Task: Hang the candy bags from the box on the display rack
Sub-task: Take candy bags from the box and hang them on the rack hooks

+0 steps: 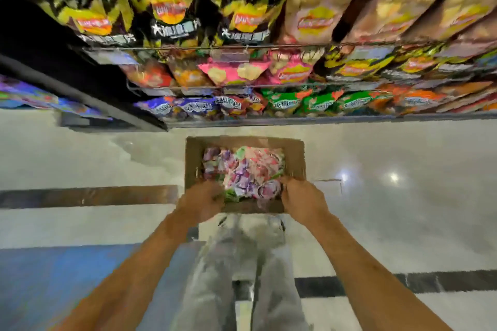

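Evidently early: my left hand (pixel 205 200) and right hand (pixel 301 197) reach candy bags (pixel 246 169) in the full box (pixel 192 161); grip unclear.

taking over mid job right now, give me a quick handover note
Left hand: at the near left rim of the cardboard box, fingers among the candy bags; grip too blurred to tell.
Right hand: at the near right rim, likewise unclear.
Box: on the floor, before the snack shelves, full of bags.
Done: no bag lifted out.
Left: pick up the bags and hang each one.
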